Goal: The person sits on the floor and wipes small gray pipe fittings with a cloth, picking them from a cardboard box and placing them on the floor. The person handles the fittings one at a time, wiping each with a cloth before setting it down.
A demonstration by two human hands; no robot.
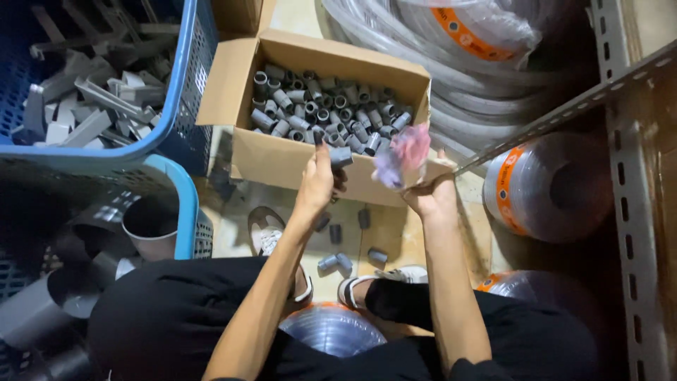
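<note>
A cramped storeroom floor (395, 233) of pale tile fills the middle of the frame, hemmed in by stock on every side. The left hand (317, 180), just left of centre, pinches a short grey pipe fitting (341, 156) between thumb and fingers at the front edge of a cardboard box (282, 159). The right hand (429, 192), just right of centre, has its fingers closed on a crumpled pink and purple plastic bag (403, 156), blurred, held against the box's front right corner. The open box sits at upper centre and is filled with many more grey fittings (324, 109) of the same kind. A few loose fittings (337, 262) lie on the floor below the hands, between the person's sandalled feet (271, 240). Black trousers (169, 317) cover the knees at the bottom of the frame. At upper left a blue plastic basket (180, 85) holds grey angular parts; a second blue basket (185, 212) at lower left holds wide grey pipe pieces. Coils of clear hose (458, 77) lie at upper right, with rolls of hose (550, 187) by a slotted metal rack (635, 212) at the right edge.
</note>
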